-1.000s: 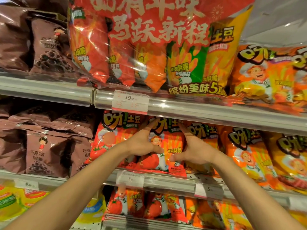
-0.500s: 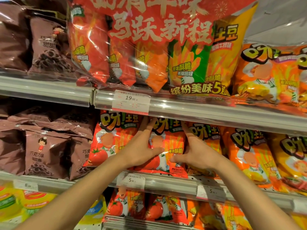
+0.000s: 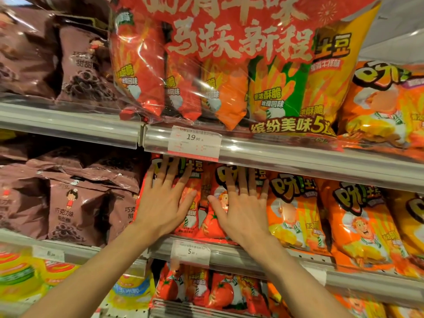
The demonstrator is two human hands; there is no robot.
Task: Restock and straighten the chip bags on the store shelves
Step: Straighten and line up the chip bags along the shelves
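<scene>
Two red tomato-flavour chip bags stand side by side on the middle shelf (image 3: 286,254). My left hand (image 3: 164,200) lies flat with spread fingers on the left red bag (image 3: 191,210). My right hand (image 3: 243,207) lies flat on the right red bag (image 3: 212,223), fingers straight and pointing up. Neither hand grips anything. Orange chip bags (image 3: 296,210) of the same brand continue the row to the right.
Brown chocolate-snack bags (image 3: 75,210) fill the middle shelf at left. A large clear multipack (image 3: 229,65) hangs over the upper shelf rail (image 3: 298,157). More red bags (image 3: 218,292) sit on the shelf below, yellow-green bags (image 3: 20,278) at lower left. Price tags (image 3: 193,143) clip to the rails.
Both hands let go of the middle red bag they were pinching between them and now press flat, fingers spread, on the fronts of two red bags. The view moved slightly closer.
</scene>
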